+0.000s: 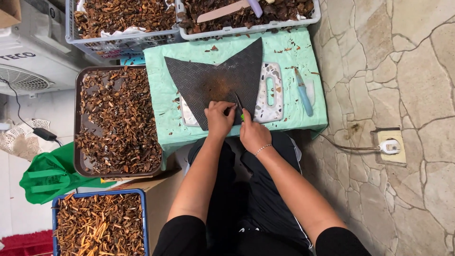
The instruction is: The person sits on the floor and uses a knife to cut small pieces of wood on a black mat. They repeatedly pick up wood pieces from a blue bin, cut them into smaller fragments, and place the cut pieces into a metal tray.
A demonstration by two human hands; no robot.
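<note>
Cutting at worktop near edge | left hand grip pinching small piece, hidden, on black mat | right hand grip closed round green-handled knife | piece judged light, brittle; hold by sides | knives on worktop 2 (blue knife); trays of dried pieces 4

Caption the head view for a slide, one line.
Left hand steadies material on a dark ridged mat as right hand cuts with a green-handled knife.

Ahead of my fingers the dark mat lies open; crates wall the bench's far edge, a tray crowds my left.
</note>
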